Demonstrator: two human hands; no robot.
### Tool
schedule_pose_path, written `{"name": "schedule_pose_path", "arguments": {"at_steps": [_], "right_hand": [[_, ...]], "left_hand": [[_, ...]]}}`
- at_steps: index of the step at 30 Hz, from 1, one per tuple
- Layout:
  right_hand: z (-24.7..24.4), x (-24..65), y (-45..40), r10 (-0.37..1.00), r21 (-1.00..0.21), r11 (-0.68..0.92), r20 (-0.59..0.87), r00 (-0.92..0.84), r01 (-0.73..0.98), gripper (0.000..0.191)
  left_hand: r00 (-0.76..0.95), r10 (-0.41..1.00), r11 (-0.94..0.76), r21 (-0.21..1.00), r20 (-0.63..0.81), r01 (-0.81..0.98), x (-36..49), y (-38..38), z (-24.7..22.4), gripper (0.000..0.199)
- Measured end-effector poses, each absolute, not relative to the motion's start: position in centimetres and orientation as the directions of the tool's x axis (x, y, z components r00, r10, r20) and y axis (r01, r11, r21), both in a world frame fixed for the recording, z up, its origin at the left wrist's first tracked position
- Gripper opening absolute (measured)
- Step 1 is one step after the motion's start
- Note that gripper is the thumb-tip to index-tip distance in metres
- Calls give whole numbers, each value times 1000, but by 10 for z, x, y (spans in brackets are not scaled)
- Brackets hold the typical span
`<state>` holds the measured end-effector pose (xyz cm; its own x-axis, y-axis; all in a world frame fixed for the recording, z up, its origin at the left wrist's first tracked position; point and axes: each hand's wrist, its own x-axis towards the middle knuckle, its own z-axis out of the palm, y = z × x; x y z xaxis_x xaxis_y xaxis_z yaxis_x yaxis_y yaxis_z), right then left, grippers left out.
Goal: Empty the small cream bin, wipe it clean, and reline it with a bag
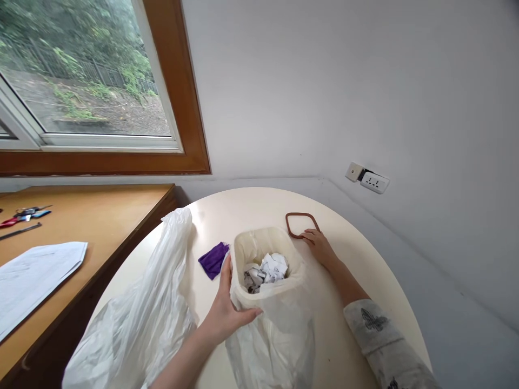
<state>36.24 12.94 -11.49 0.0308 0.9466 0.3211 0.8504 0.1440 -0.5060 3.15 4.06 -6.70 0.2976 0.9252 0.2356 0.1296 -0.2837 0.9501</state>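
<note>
A cream trash bin [239,237] stands upright on the round table, lined with a translucent plastic bag [275,335] that folds over its rim and hangs down the near side. Crumpled paper [274,268] lies inside it. My left hand [227,308] grips the bin's left side, thumb on the near face and fingers along the left wall. Beyond the bin, a brown rounded-square ring [302,214] rests on the table. My right hand [318,246] has its fingers closed over the ring's near right corner; the fingertips are partly hidden.
A long white plastic bag [154,297] sprawls over the table's left side. Between it and the bin lies a folded purple cloth or bag [214,260]. A wooden desk [109,210] at left bears papers [36,275] and scissors [12,221]. Walls border the table [247,197].
</note>
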Motion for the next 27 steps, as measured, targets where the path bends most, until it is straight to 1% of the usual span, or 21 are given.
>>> {"name": "schedule_pose_path", "arguments": {"at_steps": [8, 14, 17, 23, 27], "right_hand": [[-120, 365, 132, 939, -504, 89, 329, 96, 859, 31], [-124, 367, 129, 913, -509, 8, 354, 201, 861, 35], [-125, 368, 126, 902, -514, -18, 362, 235, 858, 34], [-125, 368, 123, 891, -514, -10, 385, 241, 858, 33], [-125, 367, 123, 885, -516, 3, 400, 238, 857, 32]], "left_hand": [[294, 927, -296, 936, 233, 192, 33, 42, -65, 113], [274, 931, -300, 933, 241, 200, 32, 42, -69, 112], [261, 937, -290, 935, 234, 205, 32, 42, -71, 110], [250, 942, -280, 936, 225, 214, 33, 40, -67, 106], [247, 941, -282, 941, 233, 188, 33, 39, -65, 104]]}}
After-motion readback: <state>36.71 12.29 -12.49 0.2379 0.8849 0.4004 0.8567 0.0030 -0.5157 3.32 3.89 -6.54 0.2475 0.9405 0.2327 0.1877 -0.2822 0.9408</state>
